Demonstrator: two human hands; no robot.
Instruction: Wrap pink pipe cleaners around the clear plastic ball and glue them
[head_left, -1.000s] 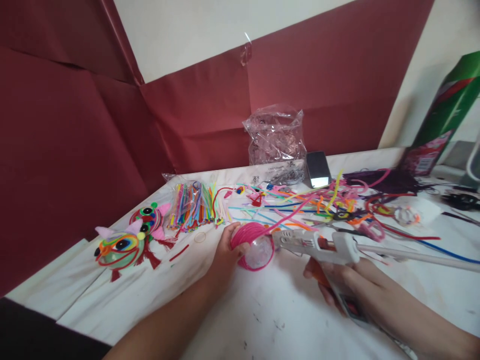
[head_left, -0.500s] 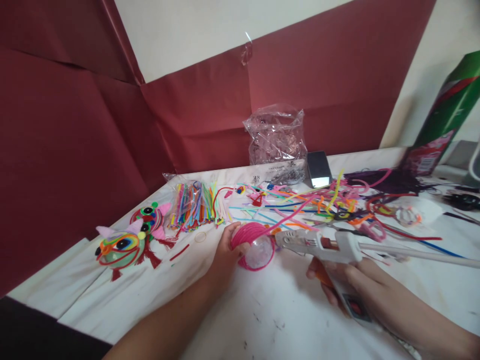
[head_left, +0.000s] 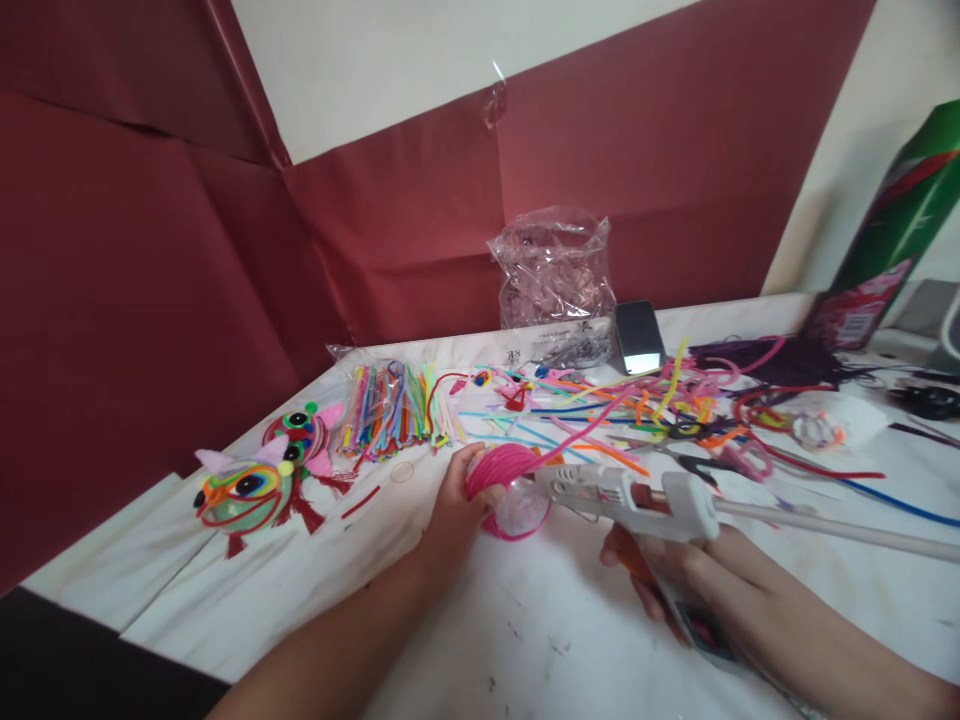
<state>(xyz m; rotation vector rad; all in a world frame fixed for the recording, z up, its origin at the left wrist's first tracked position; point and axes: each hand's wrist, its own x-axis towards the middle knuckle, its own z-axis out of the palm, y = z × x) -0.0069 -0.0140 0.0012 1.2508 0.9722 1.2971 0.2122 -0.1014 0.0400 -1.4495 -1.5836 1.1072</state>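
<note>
My left hand (head_left: 454,505) grips a clear ball (head_left: 508,490) partly wound with pink pipe cleaner, held just above the white table (head_left: 540,630). A loose pink pipe cleaner end runs off the ball toward the pile. My right hand (head_left: 679,575) holds a white glue gun (head_left: 637,495) by its handle. Its nozzle touches the bare clear side of the ball. A long white glue stick (head_left: 832,520) sticks out of the gun's back to the right.
Two finished colourful ball figures (head_left: 259,480) lie at the left. A pack of pipe cleaners (head_left: 390,405) and a loose pile (head_left: 637,405) cover the middle. Behind stand a plastic bag (head_left: 551,265), a phone (head_left: 639,335) and a green box (head_left: 892,230).
The glue gun has moved a little left, so its nozzle now sits against the clear part of the ball. My left hand has kept its hold on the ball.
</note>
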